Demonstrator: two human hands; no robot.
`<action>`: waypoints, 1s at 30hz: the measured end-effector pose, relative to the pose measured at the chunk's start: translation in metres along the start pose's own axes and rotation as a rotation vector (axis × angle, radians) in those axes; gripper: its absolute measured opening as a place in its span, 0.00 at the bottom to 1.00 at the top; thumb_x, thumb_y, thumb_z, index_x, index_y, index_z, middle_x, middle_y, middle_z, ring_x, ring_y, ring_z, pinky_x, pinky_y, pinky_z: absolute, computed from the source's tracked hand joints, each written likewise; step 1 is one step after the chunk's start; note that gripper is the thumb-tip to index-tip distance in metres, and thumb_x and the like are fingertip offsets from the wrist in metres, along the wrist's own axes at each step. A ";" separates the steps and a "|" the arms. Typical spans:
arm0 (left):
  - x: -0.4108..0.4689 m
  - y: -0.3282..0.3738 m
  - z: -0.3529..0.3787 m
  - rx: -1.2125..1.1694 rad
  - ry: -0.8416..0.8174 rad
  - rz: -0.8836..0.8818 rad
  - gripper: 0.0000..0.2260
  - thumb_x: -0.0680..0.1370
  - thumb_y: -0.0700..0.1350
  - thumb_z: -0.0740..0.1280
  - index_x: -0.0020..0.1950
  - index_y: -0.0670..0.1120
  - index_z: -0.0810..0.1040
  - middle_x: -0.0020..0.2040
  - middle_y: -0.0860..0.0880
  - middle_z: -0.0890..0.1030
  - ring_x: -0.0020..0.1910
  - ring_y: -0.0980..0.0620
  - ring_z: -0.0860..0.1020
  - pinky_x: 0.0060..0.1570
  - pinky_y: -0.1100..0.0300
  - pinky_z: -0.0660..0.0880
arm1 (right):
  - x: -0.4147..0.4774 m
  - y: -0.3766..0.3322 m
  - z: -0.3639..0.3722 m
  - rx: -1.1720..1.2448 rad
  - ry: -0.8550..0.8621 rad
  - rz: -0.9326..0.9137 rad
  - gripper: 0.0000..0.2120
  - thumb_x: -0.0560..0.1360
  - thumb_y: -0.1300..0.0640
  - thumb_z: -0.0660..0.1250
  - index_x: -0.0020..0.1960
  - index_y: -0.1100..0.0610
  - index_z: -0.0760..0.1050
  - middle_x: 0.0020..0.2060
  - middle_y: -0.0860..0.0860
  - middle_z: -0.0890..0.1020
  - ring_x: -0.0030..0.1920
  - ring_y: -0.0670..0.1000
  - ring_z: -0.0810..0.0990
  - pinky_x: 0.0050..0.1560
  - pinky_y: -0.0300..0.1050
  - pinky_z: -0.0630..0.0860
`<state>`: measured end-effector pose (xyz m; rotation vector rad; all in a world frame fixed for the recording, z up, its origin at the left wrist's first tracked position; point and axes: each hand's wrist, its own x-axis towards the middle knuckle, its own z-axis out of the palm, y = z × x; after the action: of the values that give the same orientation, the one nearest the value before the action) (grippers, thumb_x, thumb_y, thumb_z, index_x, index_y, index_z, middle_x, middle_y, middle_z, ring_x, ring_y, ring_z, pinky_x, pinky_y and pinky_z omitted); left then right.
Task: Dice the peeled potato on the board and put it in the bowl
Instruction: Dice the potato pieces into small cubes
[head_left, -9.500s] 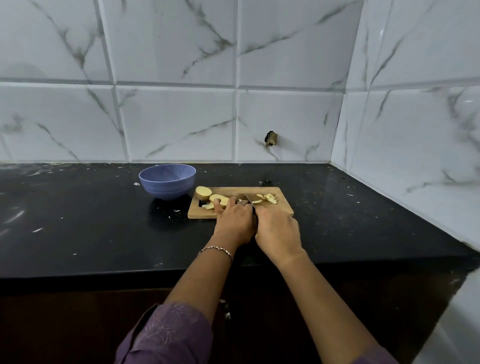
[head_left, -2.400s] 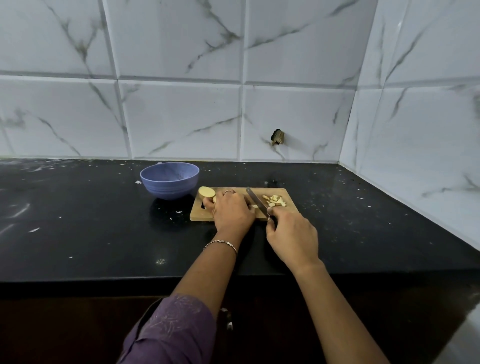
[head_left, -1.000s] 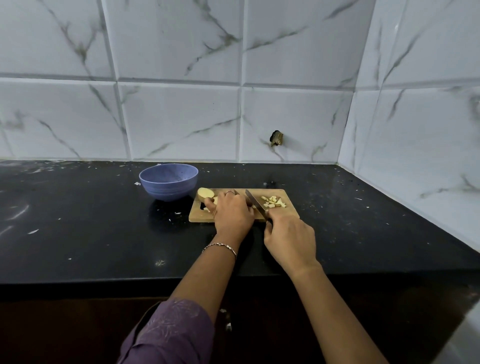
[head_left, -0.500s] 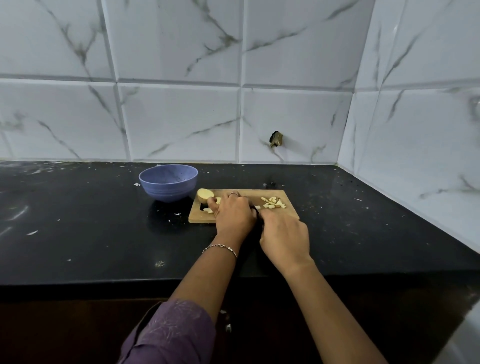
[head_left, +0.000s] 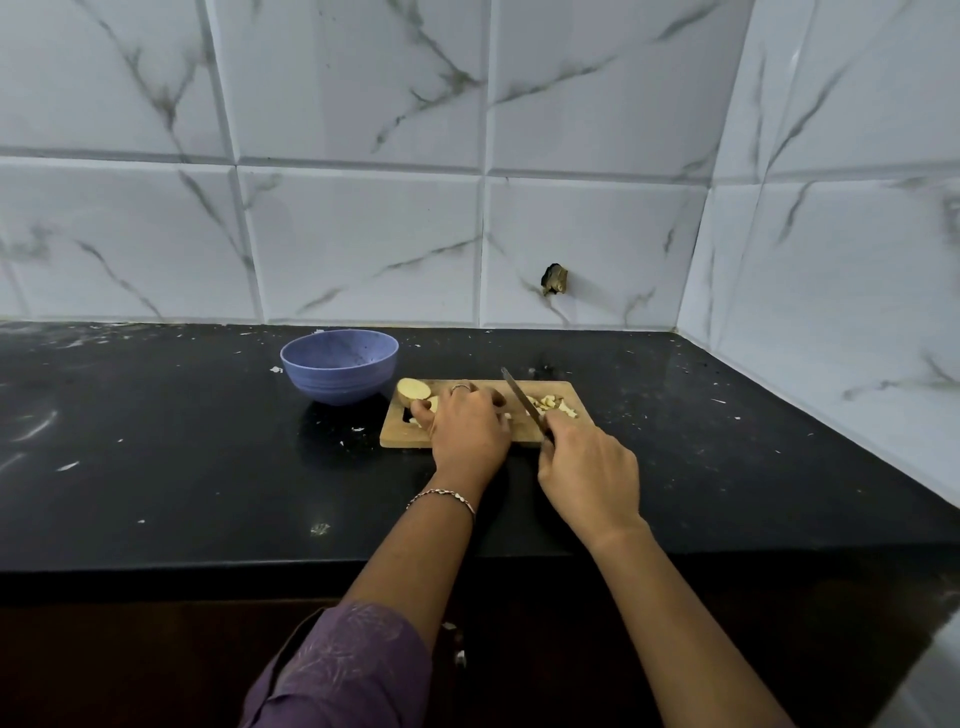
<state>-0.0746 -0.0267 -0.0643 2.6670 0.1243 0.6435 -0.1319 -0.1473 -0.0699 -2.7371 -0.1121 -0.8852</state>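
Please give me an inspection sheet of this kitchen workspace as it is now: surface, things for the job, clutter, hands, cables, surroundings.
Surface: black countertop, speckled with pale scraps.
Job's things: wooden cutting board; potato half at its left end; diced pieces at its right end; blue bowl left of the board, no potato visible inside; knife raised, tip pointing away.
Clutter: scraps only.
Hands: left hand pressing potato slices on the board; right hand in a closed grip on the knife handle.
Cables: nothing seen.
Surroundings: white marble-look tiles, hole in wall.
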 end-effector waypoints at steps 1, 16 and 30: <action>0.000 0.000 -0.001 -0.028 0.012 -0.027 0.11 0.79 0.49 0.64 0.60 0.55 0.80 0.62 0.52 0.76 0.67 0.50 0.69 0.69 0.39 0.53 | -0.001 0.000 -0.001 0.020 0.009 -0.002 0.05 0.79 0.55 0.63 0.54 0.49 0.75 0.42 0.45 0.80 0.42 0.50 0.80 0.36 0.42 0.66; -0.006 -0.006 -0.006 -0.027 0.124 -0.134 0.12 0.78 0.47 0.65 0.62 0.54 0.76 0.61 0.50 0.76 0.64 0.48 0.69 0.64 0.45 0.60 | -0.004 0.000 -0.001 -0.037 -0.035 -0.098 0.09 0.79 0.56 0.62 0.57 0.48 0.76 0.46 0.45 0.82 0.43 0.49 0.81 0.39 0.45 0.76; -0.009 -0.007 -0.004 0.159 0.046 -0.140 0.19 0.74 0.61 0.63 0.56 0.50 0.81 0.61 0.46 0.74 0.63 0.44 0.66 0.59 0.46 0.59 | 0.001 -0.003 0.005 0.014 0.049 0.039 0.10 0.81 0.53 0.61 0.60 0.48 0.75 0.42 0.47 0.81 0.42 0.52 0.80 0.35 0.43 0.64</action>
<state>-0.0840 -0.0204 -0.0676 2.7639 0.3872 0.6751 -0.1284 -0.1428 -0.0726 -2.6931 -0.0555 -0.9360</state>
